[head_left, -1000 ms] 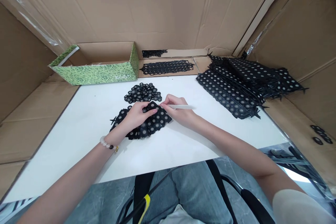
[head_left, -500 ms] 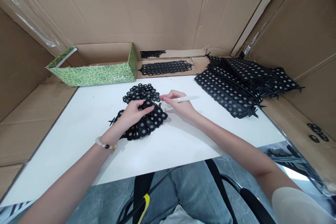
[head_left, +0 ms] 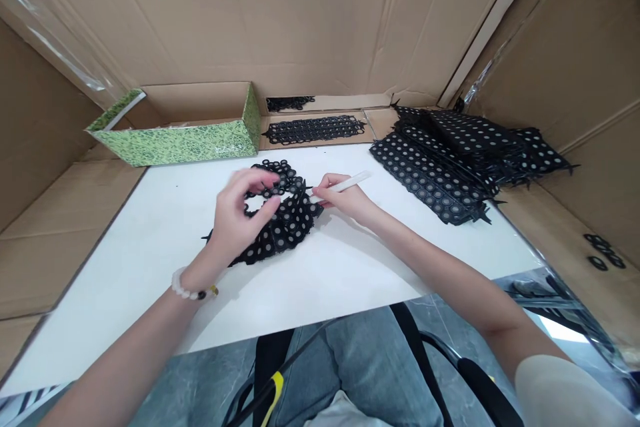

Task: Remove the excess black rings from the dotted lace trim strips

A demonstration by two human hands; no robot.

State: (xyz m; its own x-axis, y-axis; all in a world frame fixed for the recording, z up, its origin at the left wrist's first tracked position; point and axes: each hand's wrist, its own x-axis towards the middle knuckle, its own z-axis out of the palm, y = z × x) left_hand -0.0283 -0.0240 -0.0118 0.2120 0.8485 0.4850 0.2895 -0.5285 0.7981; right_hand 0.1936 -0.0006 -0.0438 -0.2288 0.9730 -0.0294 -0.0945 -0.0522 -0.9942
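Note:
A black sheet with rows of pale round dots (head_left: 283, 230) lies bunched on the white table. Over its left part my left hand (head_left: 235, 217) is raised with thumb and fingers apart, holding nothing. My right hand (head_left: 347, 200) grips a slim white pen-like tool (head_left: 359, 178) at the sheet's right end. The tool's working tip is hidden by the fingers and the sheet. Just behind the sheet sits a heap of loose black rings (head_left: 287, 177), partly covered by my left hand.
At the back left stands a green patterned box (head_left: 190, 143). A flat black ring sheet (head_left: 315, 129) lies on cardboard beside it. Stacked black dotted sheets (head_left: 435, 173) occupy the right side. Several black rings (head_left: 605, 250) lie on the cardboard at far right. Cardboard walls (head_left: 320, 20) surround the table.
My left hand has let go of the dotted sheet and lifted to the left, its fingers spreading. My right hand has shifted slightly, bringing the white tool against the sheet's right end.

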